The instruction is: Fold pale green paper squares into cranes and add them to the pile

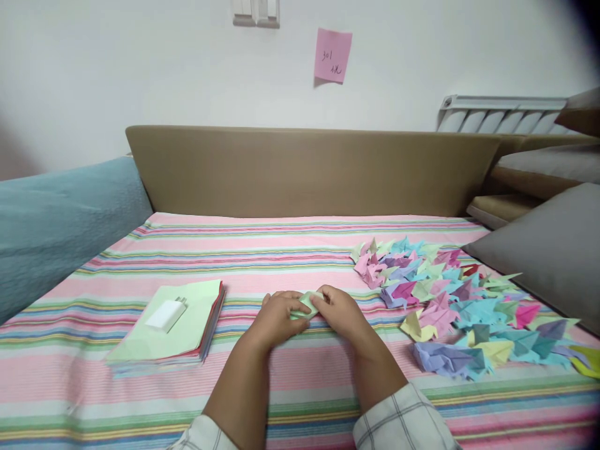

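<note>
Both my hands rest on the striped bedsheet (300, 250), pressed together over a small light-green folded paper (309, 301). My left hand (279, 317) curls its fingers around the paper's left side. My right hand (341, 311) pinches the paper's right end from above. Most of the paper is hidden under the fingers. A stack of coloured paper sheets (187, 325), light green on top, lies to the left of my left hand, with a white charger plug (165, 314) on it.
A big heap of folded paper cranes (462, 306) in several colours covers the sheet to the right. A grey cushion (553, 250) lies at the far right, a blue blanket (60, 225) at the left, a tan headboard (309, 172) behind. A pink note (332, 55) sticks on the wall.
</note>
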`<control>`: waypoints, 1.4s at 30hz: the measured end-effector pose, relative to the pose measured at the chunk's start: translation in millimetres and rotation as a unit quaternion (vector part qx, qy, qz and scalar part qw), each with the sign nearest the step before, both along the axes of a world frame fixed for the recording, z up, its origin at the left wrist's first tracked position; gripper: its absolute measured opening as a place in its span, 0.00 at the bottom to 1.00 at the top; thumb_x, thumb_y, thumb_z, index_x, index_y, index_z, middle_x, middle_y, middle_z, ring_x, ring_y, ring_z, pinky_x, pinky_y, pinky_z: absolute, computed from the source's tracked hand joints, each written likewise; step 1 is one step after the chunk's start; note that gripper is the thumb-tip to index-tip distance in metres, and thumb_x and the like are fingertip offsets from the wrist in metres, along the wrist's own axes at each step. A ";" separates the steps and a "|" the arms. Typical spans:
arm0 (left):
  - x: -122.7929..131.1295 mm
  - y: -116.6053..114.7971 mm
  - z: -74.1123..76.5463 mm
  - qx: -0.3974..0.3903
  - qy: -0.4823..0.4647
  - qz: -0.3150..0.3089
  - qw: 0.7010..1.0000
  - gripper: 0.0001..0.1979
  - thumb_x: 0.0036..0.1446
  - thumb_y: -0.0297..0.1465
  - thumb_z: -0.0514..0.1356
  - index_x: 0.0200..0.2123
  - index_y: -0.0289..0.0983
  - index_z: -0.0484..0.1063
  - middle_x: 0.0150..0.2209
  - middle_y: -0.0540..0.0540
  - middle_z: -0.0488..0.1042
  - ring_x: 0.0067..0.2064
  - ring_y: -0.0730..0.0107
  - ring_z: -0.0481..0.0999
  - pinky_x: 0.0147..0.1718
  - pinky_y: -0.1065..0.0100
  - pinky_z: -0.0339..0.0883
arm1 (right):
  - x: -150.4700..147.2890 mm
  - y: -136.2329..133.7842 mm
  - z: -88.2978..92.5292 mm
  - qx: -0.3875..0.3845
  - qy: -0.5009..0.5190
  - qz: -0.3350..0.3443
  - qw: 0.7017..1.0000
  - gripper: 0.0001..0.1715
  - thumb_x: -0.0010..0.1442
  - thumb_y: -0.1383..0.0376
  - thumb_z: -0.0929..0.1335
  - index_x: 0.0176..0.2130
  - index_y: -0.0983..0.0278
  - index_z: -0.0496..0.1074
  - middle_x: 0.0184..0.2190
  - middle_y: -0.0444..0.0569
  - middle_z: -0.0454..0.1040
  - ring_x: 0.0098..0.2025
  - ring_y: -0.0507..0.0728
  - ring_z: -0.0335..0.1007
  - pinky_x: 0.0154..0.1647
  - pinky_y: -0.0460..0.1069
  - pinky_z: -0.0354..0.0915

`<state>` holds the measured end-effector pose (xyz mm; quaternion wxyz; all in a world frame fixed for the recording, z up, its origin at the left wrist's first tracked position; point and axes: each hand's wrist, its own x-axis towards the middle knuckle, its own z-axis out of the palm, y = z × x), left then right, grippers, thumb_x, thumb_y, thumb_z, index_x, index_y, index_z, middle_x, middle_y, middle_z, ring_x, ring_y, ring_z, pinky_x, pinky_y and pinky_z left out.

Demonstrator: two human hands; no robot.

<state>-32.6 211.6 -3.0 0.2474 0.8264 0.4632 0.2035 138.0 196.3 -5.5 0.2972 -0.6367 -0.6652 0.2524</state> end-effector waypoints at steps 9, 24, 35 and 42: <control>-4.3 4.3 -0.1 -0.029 -0.046 0.003 0.999 0.07 0.40 0.36 0.67 0.25 0.40 0.78 0.44 0.46 0.75 0.49 0.60 0.71 0.48 0.65 0.61 | -0.5 -1.0 5.7 0.003 -0.034 0.016 0.999 0.23 0.61 0.53 0.57 0.25 0.63 0.67 0.24 0.45 0.70 0.27 0.52 0.63 0.26 0.45 0.52; -10.5 3.9 -1.9 -0.051 -0.028 0.049 0.997 0.11 0.40 0.31 0.64 0.32 0.39 0.70 0.28 0.53 0.72 0.28 0.71 0.69 0.25 0.73 0.57 | 1.9 -0.3 -1.1 -0.036 0.034 0.080 0.996 0.08 0.53 0.63 0.63 0.33 0.63 0.71 0.29 0.42 0.73 0.30 0.51 0.65 0.28 0.43 0.54; -7.2 8.3 -5.0 -0.051 -0.075 0.031 0.995 0.26 0.41 0.34 0.67 0.47 0.42 0.72 0.48 0.46 0.73 0.50 0.57 0.70 0.49 0.61 0.61 | -3.9 3.2 -4.0 -0.017 -0.090 0.092 0.991 0.06 0.51 0.65 0.67 0.30 0.62 0.74 0.33 0.48 0.73 0.34 0.54 0.66 0.31 0.45 0.54; -3.5 7.8 -6.6 0.000 -0.033 0.013 0.999 0.24 0.46 0.33 0.64 0.50 0.43 0.71 0.50 0.46 0.73 0.51 0.58 0.69 0.53 0.60 0.57 | 2.9 3.4 -3.6 0.002 0.022 0.056 0.998 0.15 0.59 0.66 0.57 0.36 0.61 0.71 0.35 0.46 0.75 0.37 0.54 0.68 0.36 0.45 0.58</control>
